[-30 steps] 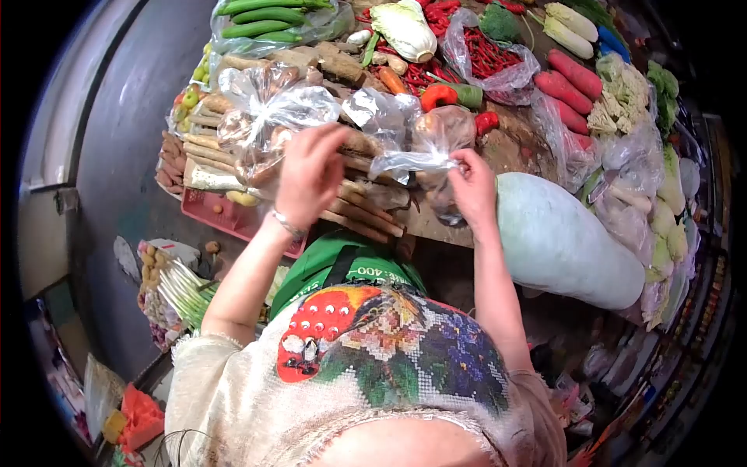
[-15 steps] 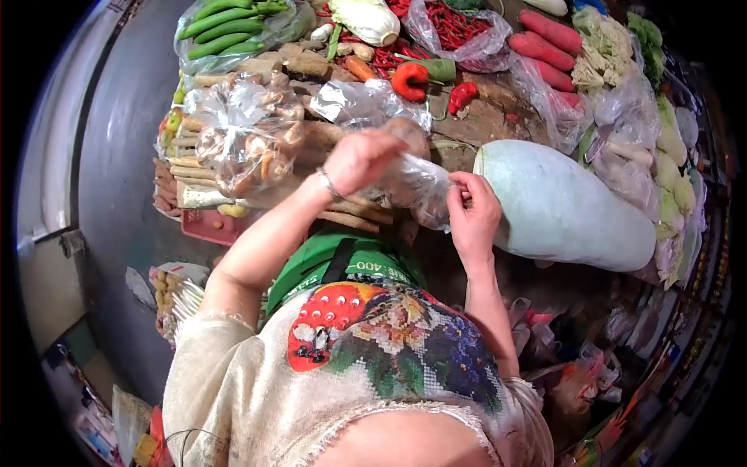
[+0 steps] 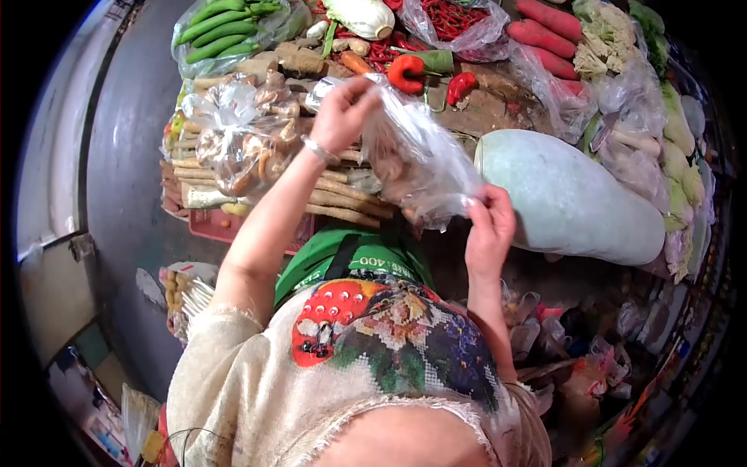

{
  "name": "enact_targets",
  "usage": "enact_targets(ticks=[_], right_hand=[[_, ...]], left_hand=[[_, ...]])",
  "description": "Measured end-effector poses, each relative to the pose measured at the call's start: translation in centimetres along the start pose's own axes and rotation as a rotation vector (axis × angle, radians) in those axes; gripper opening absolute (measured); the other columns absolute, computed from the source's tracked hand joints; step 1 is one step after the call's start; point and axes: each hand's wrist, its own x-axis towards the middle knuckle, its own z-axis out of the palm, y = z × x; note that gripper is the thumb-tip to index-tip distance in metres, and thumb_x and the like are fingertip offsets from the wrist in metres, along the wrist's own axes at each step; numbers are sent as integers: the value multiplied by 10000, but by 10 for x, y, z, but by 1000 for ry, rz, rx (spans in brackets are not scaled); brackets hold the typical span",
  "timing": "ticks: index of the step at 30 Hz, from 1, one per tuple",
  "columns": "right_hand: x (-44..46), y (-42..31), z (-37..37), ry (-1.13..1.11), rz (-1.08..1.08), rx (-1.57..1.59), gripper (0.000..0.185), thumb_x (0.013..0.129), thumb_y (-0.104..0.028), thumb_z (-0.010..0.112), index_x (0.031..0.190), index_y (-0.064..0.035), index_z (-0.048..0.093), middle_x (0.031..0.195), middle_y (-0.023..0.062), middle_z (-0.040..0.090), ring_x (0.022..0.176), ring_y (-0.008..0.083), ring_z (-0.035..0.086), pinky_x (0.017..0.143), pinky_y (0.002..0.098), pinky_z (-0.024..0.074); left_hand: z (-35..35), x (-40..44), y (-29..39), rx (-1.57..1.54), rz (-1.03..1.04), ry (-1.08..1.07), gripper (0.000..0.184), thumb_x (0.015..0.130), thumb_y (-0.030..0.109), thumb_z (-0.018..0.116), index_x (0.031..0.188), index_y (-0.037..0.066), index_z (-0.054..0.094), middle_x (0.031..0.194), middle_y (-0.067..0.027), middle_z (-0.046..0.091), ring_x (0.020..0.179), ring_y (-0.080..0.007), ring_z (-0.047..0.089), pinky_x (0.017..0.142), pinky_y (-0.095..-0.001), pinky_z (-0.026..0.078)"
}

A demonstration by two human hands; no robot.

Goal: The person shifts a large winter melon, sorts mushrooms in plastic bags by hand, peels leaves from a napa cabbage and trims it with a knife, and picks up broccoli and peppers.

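A clear plastic bag (image 3: pixel 424 152) is stretched between my two hands, with brownish contents showing dimly through it. My left hand (image 3: pixel 342 113) pinches its upper left edge, and my right hand (image 3: pixel 490 226) has its lower right edge between thumb and fingers. To the left sits another clear bag, full of mushrooms (image 3: pixel 249 152), above a stack of long pale roots (image 3: pixel 342 198). A large pale green gourd (image 3: pixel 572 194) lies just right of my right hand.
Behind the bag are a red pepper (image 3: pixel 406 74), a cabbage (image 3: pixel 362 17) and bagged red chilies (image 3: pixel 455 19). Green gourds (image 3: pixel 222 31) lie at the back left, red radishes (image 3: pixel 545 39) at the back right. A red crate (image 3: pixel 214 224) stands below the roots.
The bag, earlier gathered at its neck, is now spread wide. My left hand has moved up and left from its place half a second ago; my right hand has shifted slightly right and down.
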Motion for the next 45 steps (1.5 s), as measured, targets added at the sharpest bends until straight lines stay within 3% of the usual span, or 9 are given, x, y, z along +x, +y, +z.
enact_targets(ticks=[4,7,9,14,19,32,35,39,45], right_hand=[[-32,6,-16,-27,19,335,69,906,-35,580,970,-41,603,1046,39,644,983,146,575,901,272,417],[-42,39,-44,-268,89,-545,115,894,9,573,984,-21,639,1024,31,658,973,140,593,883,305,459],[-51,40,-40,-206,230,-361,127,898,21,561,988,-16,644,978,24,661,940,127,597,842,308,477],[-11,29,-23,-215,293,-88,246,919,-40,598,1164,-17,596,967,76,644,900,138,609,827,294,493],[23,33,28,-385,164,-724,349,874,-178,696,1161,-9,592,899,55,654,678,105,581,591,277,471],[69,40,-22,-110,502,852,205,1003,-148,435,1065,-30,590,1056,104,649,988,227,631,903,387,529],[82,5,3,309,610,668,211,1007,-170,444,1036,-41,609,1005,89,648,912,211,631,867,367,546],[102,18,-36,-128,524,879,237,1003,-214,476,1070,-40,624,1008,67,650,861,198,640,738,344,562],[86,-24,-32,209,432,513,226,973,-219,540,1051,-17,605,900,20,598,730,106,557,607,234,465]], left_hand=[[-8,-1,-2,102,86,57,190,947,114,576,1082,-9,628,990,-68,653,900,-152,605,812,-275,483],[-2,-20,-13,493,282,152,235,892,78,577,1118,27,616,1042,-124,599,1019,-293,577,908,-352,459],[4,-37,-19,558,305,262,212,896,85,589,1098,26,615,1033,-111,572,974,-278,572,862,-334,465],[10,-50,-1,-296,-192,88,165,946,144,543,1070,56,605,937,-20,599,824,-116,559,721,-265,458],[14,-44,11,-626,-471,111,225,947,135,493,1138,75,597,882,11,611,733,-74,555,636,-228,435],[-25,-33,0,-656,-621,-154,315,936,201,643,1204,49,580,835,33,630,562,-31,521,470,-170,368],[-26,-28,5,-455,-350,-430,604,850,230,757,1353,34,487,999,-6,672,830,-126,635,776,-275,526],[-30,-14,1,615,9,-493,450,841,268,767,1218,69,623,959,-78,687,884,-142,634,782,-318,507],[-17,31,27,87,-93,-604,397,993,381,541,956,22,706,797,-59,704,671,-150,641,663,-282,529]])
